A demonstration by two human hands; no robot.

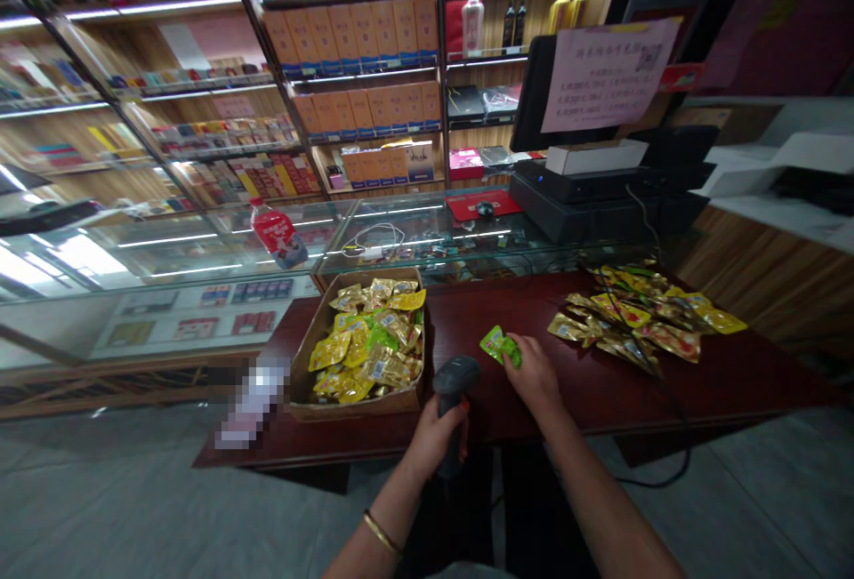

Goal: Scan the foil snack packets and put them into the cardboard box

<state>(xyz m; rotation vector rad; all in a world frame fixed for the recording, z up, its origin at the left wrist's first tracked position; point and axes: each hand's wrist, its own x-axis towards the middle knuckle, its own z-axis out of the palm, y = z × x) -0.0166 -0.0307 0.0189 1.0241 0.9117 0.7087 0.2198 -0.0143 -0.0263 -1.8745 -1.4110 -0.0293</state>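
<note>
My left hand (440,432) is wrapped round the handle of a black barcode scanner (457,374), held upright at the table's front edge with its head facing away from me. In my right hand (532,374) a small green snack packet (494,342) is pinched over the dark red table (460,317), to the right of the scanner. Left of both hands stands a cardboard box (353,410) filled with gold, yellow and green packets. A loose pile of similar packets (627,308) lies on the table to the right of my right hand.
Behind the table runs a glass display counter (414,214) with a red-labelled bottle (277,234), a charger cable and a mouse (485,209) on it. A monitor (534,94) with a paper notice stands at the back right. A black cord (684,437) hangs over the table's front edge.
</note>
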